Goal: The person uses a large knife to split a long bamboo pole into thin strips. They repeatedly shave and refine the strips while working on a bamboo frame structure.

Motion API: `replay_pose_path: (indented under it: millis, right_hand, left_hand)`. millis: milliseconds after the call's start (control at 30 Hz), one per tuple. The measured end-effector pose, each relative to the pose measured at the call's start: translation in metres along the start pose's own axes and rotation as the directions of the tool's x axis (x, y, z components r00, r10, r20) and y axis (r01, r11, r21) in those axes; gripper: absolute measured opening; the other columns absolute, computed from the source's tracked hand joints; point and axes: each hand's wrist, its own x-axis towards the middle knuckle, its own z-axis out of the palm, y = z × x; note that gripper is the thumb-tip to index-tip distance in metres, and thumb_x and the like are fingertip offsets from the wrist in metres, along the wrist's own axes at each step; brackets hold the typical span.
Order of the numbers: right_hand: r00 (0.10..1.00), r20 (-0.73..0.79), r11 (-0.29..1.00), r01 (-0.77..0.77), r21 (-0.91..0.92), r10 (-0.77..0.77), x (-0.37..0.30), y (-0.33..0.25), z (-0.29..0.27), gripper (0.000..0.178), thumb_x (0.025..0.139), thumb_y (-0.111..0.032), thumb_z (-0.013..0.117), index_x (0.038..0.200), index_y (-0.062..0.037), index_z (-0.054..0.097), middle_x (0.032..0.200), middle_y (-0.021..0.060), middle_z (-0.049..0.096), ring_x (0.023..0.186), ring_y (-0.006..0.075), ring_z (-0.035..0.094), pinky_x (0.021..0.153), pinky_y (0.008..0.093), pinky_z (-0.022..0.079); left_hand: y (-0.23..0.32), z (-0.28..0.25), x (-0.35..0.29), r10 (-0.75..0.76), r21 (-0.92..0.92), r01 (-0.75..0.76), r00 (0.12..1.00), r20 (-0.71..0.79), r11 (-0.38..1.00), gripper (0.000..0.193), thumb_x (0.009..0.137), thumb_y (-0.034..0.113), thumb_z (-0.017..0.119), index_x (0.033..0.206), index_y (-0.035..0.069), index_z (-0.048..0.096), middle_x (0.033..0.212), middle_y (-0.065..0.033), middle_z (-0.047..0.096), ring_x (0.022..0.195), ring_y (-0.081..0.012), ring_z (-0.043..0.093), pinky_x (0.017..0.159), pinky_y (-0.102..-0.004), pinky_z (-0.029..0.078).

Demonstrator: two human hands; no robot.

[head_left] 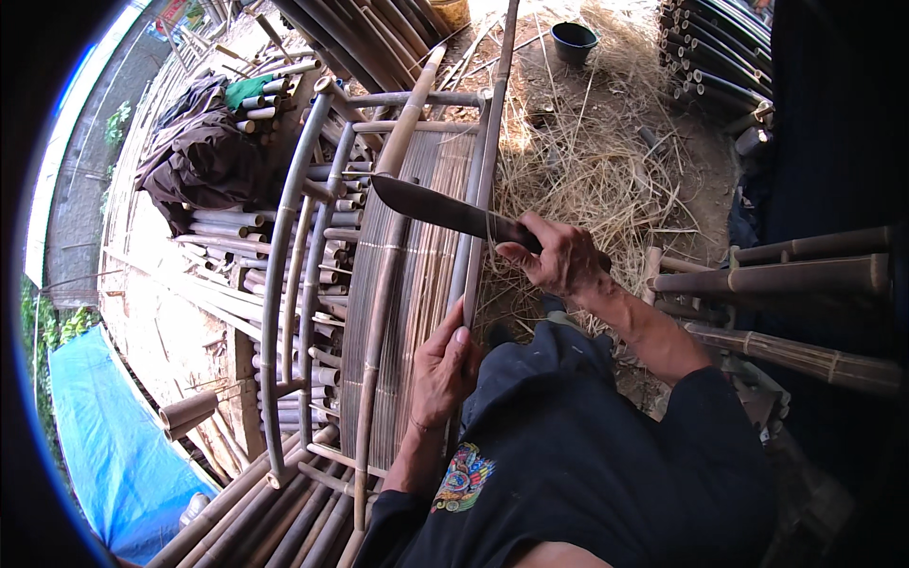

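Note:
My right hand (565,256) is closed around the handle of a machete (426,206), its broad dark blade pointing left. The blade lies across a long, narrow strip of split bamboo (503,66); whether it cuts into it I cannot tell. Lower down, the fingers and thumb of my left hand (441,371) grip that strip near its close end. Just left of the strip stands a bamboo bench (426,275) with a slatted seat and a pole-framed back. A bamboo pole (383,317) rests lengthwise on the seat.
Straw-like bamboo shavings (606,166) cover the ground ahead, near a black bucket (574,43). Stacked bamboo poles (715,57) stand at the far right. Bamboo frame pieces (776,279) jut in at the right. Dark cloth (204,156) and a blue tarp (114,445) lie to the left.

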Motion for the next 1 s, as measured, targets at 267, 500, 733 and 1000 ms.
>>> replay_pose_path:
  millis: [267, 500, 733, 1000]
  right_hand:
    - [0.998, 0.007, 0.995, 0.059, -0.085, -0.059, 0.027, 0.02, -0.019, 0.06, 0.092, -0.066, 0.041, 0.083, -0.0092, 0.055, 0.055, 0.0074, 0.057, 0.048, 0.0219, 0.063, 0.041, 0.0383, 0.049]
    - [0.997, 0.012, 0.994, -0.075, -0.085, 0.076, 0.044, 0.043, -0.038, 0.064, 0.092, -0.069, 0.036, 0.084, -0.0093, 0.057, 0.055, 0.0039, 0.056, 0.044, 0.0158, 0.057, 0.039, 0.0345, 0.048]
    - [0.991, -0.095, 0.982, 0.074, -0.175, -0.091, 0.065, 0.055, -0.044, 0.06, 0.093, -0.066, 0.041, 0.081, -0.0093, 0.057, 0.056, 0.0051, 0.057, 0.043, 0.0162, 0.057, 0.039, 0.035, 0.049]
    - [0.963, -0.062, 0.928, 0.233, -0.292, -0.261, 0.072, 0.065, -0.048, 0.061, 0.091, -0.069, 0.04, 0.08, -0.0118, 0.056, 0.057, 0.006, 0.057, 0.048, 0.021, 0.061, 0.044, 0.0376, 0.05]
  left_hand:
    - [-0.001, -0.013, -0.047, -0.06, 0.033, 0.06, 0.998, 0.008, 0.998, 0.049, 0.101, 0.018, 0.05, 0.144, -0.001, 0.038, 0.062, 0.0041, 0.042, 0.051, -0.0039, 0.038, 0.046, -0.0194, 0.029]
    - [-0.021, -0.041, -0.09, -0.068, 0.094, 0.064, 0.997, 0.037, 0.993, 0.05, 0.1, 0.019, 0.051, 0.143, -0.002, 0.039, 0.064, 0.0022, 0.049, 0.051, -0.0044, 0.041, 0.046, -0.0196, 0.032]
    - [-0.023, -0.039, -0.094, -0.067, 0.091, 0.063, 0.997, 0.034, 0.994, 0.05, 0.099, 0.02, 0.052, 0.143, -0.002, 0.039, 0.063, 0.0026, 0.049, 0.05, -0.0039, 0.041, 0.046, -0.0195, 0.031]
    - [-0.03, -0.055, -0.101, -0.042, 0.025, 0.041, 0.998, 0.036, 0.999, 0.05, 0.099, 0.02, 0.052, 0.142, -0.003, 0.04, 0.061, 0.0031, 0.047, 0.047, -0.0032, 0.038, 0.044, -0.0192, 0.029]
